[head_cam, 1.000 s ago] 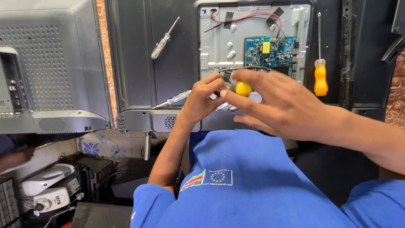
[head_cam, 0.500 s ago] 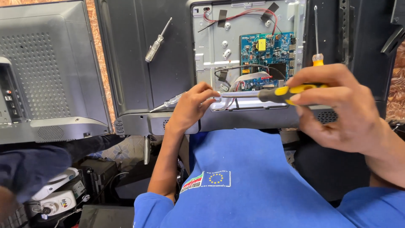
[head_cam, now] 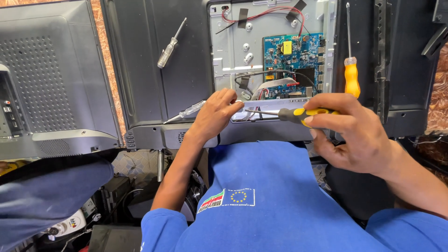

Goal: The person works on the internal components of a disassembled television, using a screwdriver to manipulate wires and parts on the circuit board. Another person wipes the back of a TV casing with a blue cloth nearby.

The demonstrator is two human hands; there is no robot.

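Note:
An opened flat television (head_cam: 154, 70) lies with its back up, and a blue circuit board (head_cam: 293, 58) shows on its grey metal plate (head_cam: 233, 51). My right hand (head_cam: 354, 133) grips a yellow-and-black screwdriver (head_cam: 298, 113) held sideways, its shaft pointing left toward my left hand. My left hand (head_cam: 215, 114) rests at the plate's lower edge, fingers pinched near the screwdriver's tip. What the fingers pinch is hidden.
A clear-handled screwdriver (head_cam: 171, 43) lies on the black back cover, another clear one (head_cam: 186, 112) by my left wrist. An orange-handled screwdriver (head_cam: 351, 74) lies right of the board. A second grey television (head_cam: 46, 79) stands at left. Cables and a power strip (head_cam: 70, 224) are below.
My right hand has drawn back to the right and turned the yellow-and-black screwdriver sideways. My left hand stays at the plate's lower edge. The view has shifted slightly.

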